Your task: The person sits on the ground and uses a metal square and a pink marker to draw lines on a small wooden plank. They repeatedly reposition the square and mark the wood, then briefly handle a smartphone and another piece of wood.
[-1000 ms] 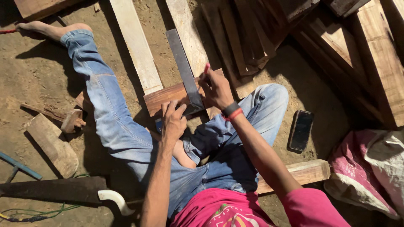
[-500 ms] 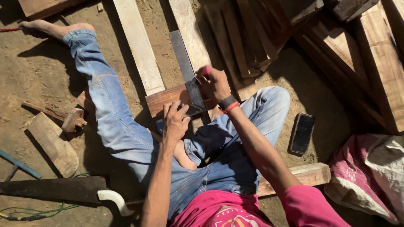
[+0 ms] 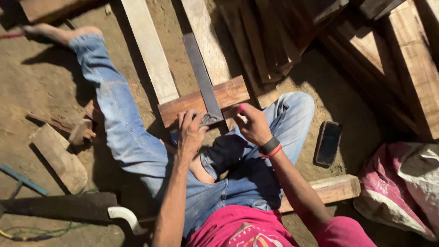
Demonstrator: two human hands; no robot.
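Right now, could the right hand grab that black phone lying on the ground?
Probably yes. The right hand is by the brown board, and the phone lies on bare dirt beyond the bent knee. Nothing covers it, though the arm would have to swing out sideways.

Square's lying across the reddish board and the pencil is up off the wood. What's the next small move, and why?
Probably bring the right hand back to the metal square edge: the left hand pins it on the reddish board, while the pink pencil sits just right of the blade.
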